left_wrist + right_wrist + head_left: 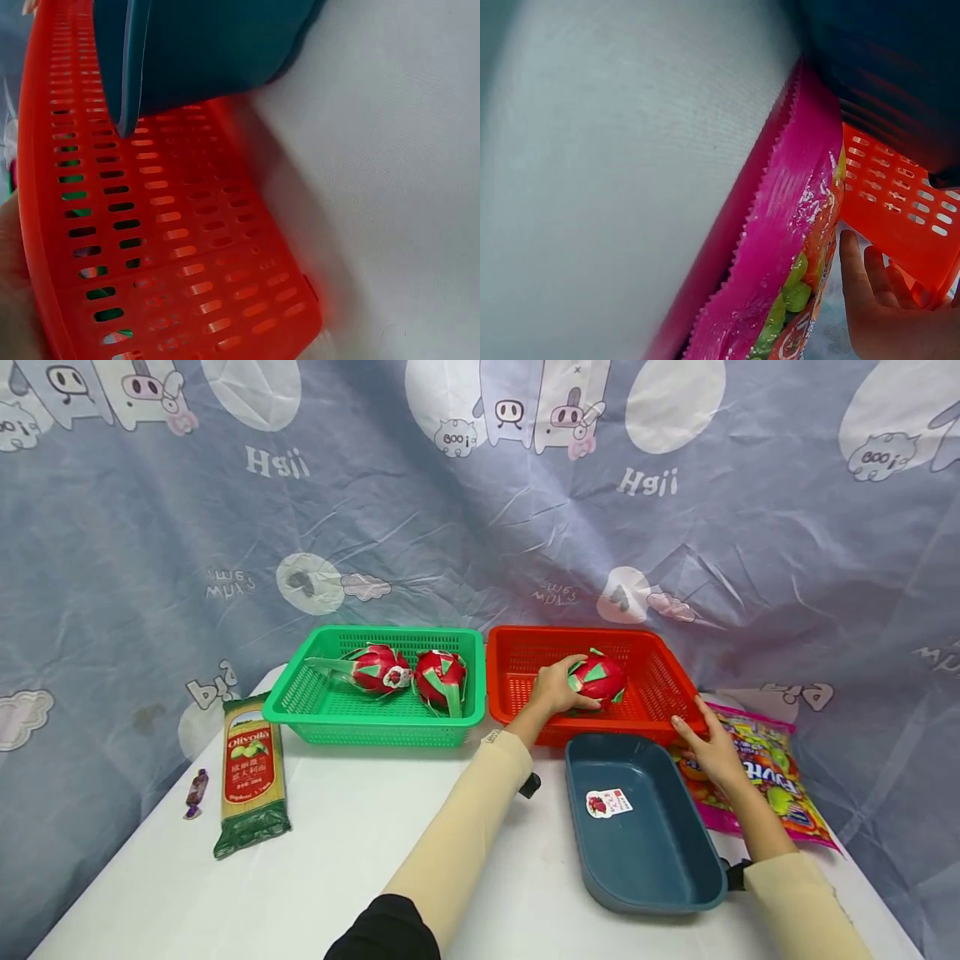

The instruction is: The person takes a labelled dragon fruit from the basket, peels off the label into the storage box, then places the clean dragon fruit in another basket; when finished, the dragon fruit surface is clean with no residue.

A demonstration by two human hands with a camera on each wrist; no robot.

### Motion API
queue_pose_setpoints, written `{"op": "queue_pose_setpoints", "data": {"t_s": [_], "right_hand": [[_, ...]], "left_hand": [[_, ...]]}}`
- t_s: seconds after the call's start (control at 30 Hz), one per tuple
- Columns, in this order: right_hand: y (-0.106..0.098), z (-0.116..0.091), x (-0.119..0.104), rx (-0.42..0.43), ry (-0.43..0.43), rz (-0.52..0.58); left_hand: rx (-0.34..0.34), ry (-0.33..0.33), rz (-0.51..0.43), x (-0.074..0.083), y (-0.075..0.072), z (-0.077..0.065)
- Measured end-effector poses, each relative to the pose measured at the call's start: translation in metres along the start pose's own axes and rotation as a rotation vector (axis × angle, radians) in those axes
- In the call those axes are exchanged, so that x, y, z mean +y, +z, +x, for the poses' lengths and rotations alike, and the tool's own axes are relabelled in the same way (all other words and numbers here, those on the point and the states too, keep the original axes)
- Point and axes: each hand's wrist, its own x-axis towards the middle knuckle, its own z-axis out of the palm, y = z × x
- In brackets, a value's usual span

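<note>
Head view: A person's left hand [557,687] grips a dragon fruit [606,678] inside the red basket [525,648], fingers and thumb curled round the fruit's left side. The right hand [716,752] touches the basket's near right corner, fingers spread; whether they clasp it cannot be told. A green basket [375,734] with two more dragon fruits [438,675] stands just left of the red basket, a blue tub [652,839] just in front. With the hold one-sided, the rounded fruit could roll free.

Left wrist view: The tub's rim crosses before the red basket's perforated wall; a careless pull could knock the two together. The fruit is out of sight here.

Right wrist view: Fingers reach the red basket's corner beside a candy bag [799,277]. Pressing too hard there could tilt the basket or crumple the bag.
</note>
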Motion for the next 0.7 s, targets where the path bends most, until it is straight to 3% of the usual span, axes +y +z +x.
{"op": "queue_pose_setpoints", "data": {"t_s": [0.23, 0.7], "right_hand": [[-0.001, -0.001, -0.001, -0.014, 0.010, 0.011], [0.000, -0.002, -0.008, -0.030, 0.057, 0.045]], "left_hand": [[-0.055, -0.131, 0.064, -0.005, -0.002, -0.002], [-0.164, -0.167, 0.117, -0.016, -0.009, 0.001]]}}
